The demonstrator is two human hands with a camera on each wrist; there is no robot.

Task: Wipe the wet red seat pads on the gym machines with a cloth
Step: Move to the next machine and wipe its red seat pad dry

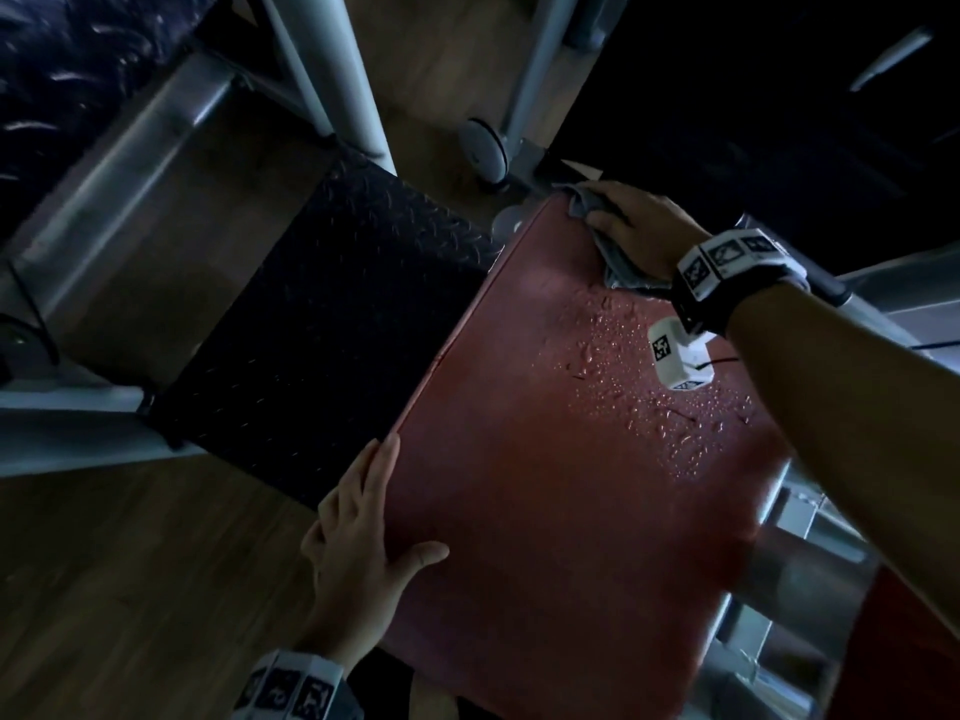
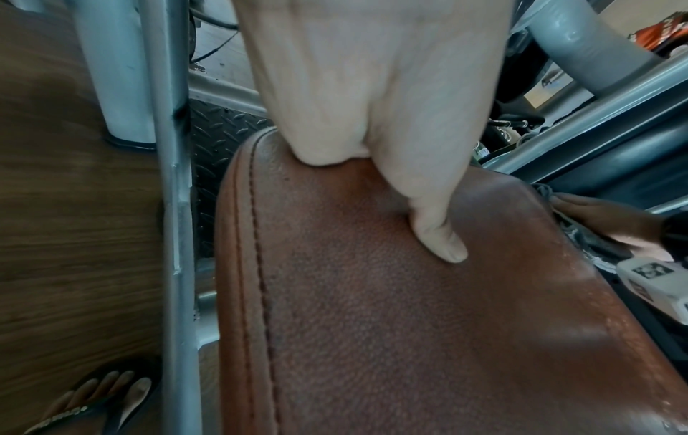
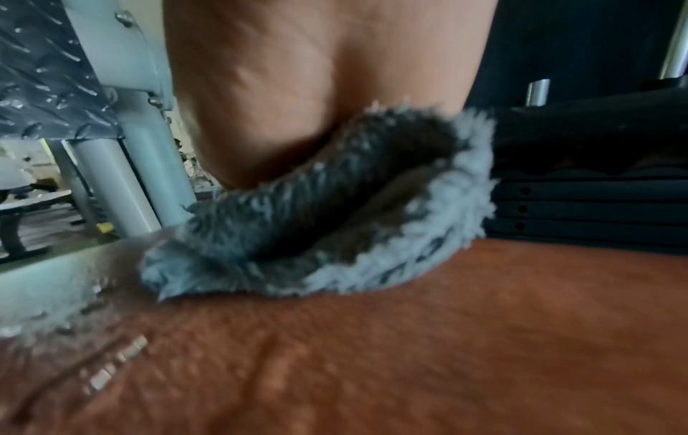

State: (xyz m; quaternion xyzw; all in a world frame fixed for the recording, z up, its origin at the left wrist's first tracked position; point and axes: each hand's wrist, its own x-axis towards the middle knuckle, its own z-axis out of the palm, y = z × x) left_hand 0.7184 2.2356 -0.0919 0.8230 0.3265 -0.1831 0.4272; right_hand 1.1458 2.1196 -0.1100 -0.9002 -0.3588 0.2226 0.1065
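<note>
The red seat pad (image 1: pixel 545 501) fills the middle of the head view, with water drops (image 1: pixel 628 371) beaded on its far right part. My right hand (image 1: pixel 644 226) presses flat on a grey fluffy cloth (image 1: pixel 618 267) at the pad's far corner. In the right wrist view the cloth (image 3: pixel 335 229) lies bunched under the palm on the pad (image 3: pixel 409 353). My left hand (image 1: pixel 363 543) rests on the pad's near left edge. Its thumb (image 2: pixel 435 235) lies on top and the fingers run along the side.
A black diamond-plate footplate (image 1: pixel 322 324) sits left of the pad, with grey frame tubes (image 1: pixel 337 70) beyond it. A dark weight stack (image 3: pixel 595 206) stands behind the far corner. Around them is wood floor (image 1: pixel 130 589), and a sandalled foot (image 2: pixel 100 400) stands near the frame.
</note>
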